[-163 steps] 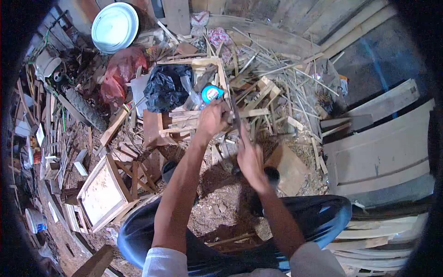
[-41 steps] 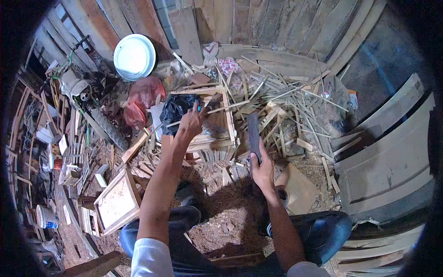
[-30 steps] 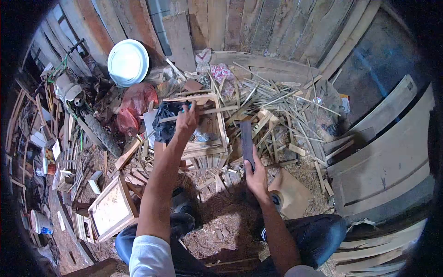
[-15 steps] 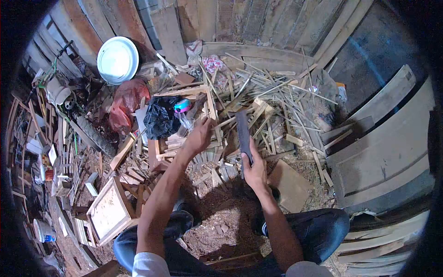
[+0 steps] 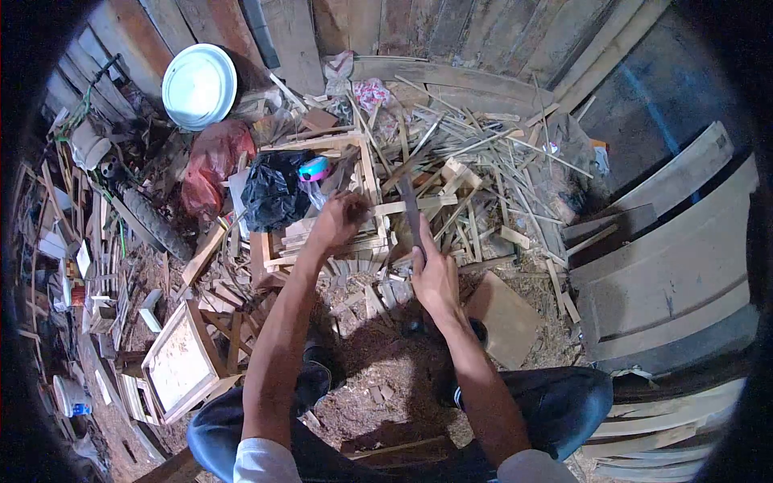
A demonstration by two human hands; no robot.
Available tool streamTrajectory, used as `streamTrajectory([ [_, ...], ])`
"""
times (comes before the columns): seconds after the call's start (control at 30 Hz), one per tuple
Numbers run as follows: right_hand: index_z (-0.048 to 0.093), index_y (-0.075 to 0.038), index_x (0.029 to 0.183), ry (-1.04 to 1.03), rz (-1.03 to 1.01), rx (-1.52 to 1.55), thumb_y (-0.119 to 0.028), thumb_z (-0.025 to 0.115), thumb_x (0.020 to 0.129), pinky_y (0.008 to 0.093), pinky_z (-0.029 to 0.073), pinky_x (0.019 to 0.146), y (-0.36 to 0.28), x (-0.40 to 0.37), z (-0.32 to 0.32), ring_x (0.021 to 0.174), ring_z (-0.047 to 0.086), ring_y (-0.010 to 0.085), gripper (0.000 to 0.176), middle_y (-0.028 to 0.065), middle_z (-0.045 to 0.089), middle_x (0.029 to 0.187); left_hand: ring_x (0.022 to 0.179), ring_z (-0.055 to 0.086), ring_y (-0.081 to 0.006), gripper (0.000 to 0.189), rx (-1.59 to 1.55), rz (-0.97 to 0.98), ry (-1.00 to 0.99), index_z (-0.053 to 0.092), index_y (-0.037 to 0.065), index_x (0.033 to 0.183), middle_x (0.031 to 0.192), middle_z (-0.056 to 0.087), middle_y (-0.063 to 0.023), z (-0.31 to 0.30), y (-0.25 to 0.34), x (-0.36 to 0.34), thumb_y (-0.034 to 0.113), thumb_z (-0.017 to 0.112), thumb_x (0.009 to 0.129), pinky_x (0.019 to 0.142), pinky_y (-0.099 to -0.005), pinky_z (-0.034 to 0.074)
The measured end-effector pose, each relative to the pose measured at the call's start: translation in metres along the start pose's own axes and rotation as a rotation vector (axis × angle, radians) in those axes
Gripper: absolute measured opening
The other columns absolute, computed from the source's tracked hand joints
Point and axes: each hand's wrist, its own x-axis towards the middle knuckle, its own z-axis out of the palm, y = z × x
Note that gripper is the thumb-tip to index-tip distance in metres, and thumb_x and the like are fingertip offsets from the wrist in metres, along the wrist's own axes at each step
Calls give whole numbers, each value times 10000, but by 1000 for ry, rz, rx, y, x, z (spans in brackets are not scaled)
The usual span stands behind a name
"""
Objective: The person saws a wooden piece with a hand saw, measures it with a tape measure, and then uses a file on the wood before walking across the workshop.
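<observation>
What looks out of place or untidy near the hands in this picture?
Thin wood strips lie in a tangled, criss-cross heap behind the wooden frame, and sawdust covers the ground. The right hand holds a dark blade near the left hand, which rests on the frame.

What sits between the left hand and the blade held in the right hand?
In the head view, the wooden crate's corner post and a pale slat fill the gap between the left hand and the blade in the right hand.

A plank wall [image 5: 378, 20] behind, sawdust-strewn dirt floor [image 5: 386, 378], heaped wood offcuts [image 5: 499, 153], pale boards [image 5: 668, 266] at right
</observation>
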Motion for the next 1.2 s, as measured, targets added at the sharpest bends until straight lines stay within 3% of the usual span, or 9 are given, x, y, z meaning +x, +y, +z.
streamTrajectory([
  [0.03,306,-211,1476,8,10,6,-142,522,932,525,479,537,0,1,1,600,596,453,589,270,584,646,939,619,-342,198,-4,-2,-1,677,30,896,952,669,-162,-2,-3,-1,170,716,762,838,-428,467],
  [0.13,297,-166,1477,-146,93,13,-126,517,925,525,492,540,-3,2,1,597,604,444,595,269,609,684,1030,565,-339,253,283,79,35,678,56,903,1050,649,-143,-7,-5,0,260,699,755,883,-451,433],
  [0.2,289,-133,1476,-40,-61,28,-124,506,924,521,502,526,8,1,15,577,604,437,594,263,622,693,1061,521,-342,277,523,95,176,673,82,908,1067,632,-128,-11,15,5,309,668,750,919,-455,408],
  [0.27,292,-145,1477,-81,-31,-69,-133,499,925,518,510,532,2,2,14,579,604,439,589,263,627,705,1155,458,-420,332,483,-58,68,636,65,1067,1172,575,-147,-8,26,18,246,617,790,1009,-508,352],
  [0.4,293,-147,1478,-70,-34,-89,-145,500,926,515,496,528,-4,5,11,564,603,432,590,265,596,642,1253,387,-382,513,657,53,234,450,-8,1301,1322,452,-187,21,-7,37,252,549,871,1079,-494,282],
  [0.5,300,-130,1476,-113,20,-84,-142,499,927,502,489,516,-12,8,7,551,600,423,584,257,582,612,1421,230,-339,551,687,6,296,361,-47,1388,1514,292,-188,30,-15,37,325,346,982,1179,-448,130],
  [0.7,231,-102,1496,15,-96,-131,-129,503,926,501,477,521,-13,17,25,555,595,435,632,249,594,621,1438,196,-311,553,717,-74,289,355,-36,1399,1530,261,-183,36,-24,40,334,345,988,1188,-452,102],
  [0.9,202,-113,1503,-160,69,-123,-145,489,936,528,468,536,-26,-4,18,573,600,454,636,262,602,640,1439,206,-285,550,646,-97,286,355,-36,1403,1531,268,-175,32,-15,43,285,374,958,1192,-436,105],
  [1.2,201,-131,1506,-122,96,-98,-142,496,938,522,463,529,-28,0,21,563,598,446,639,256,588,602,1427,239,-284,543,631,-119,314,378,-30,1396,1518,300,-173,32,-15,48,218,385,913,1193,-400,123],
])
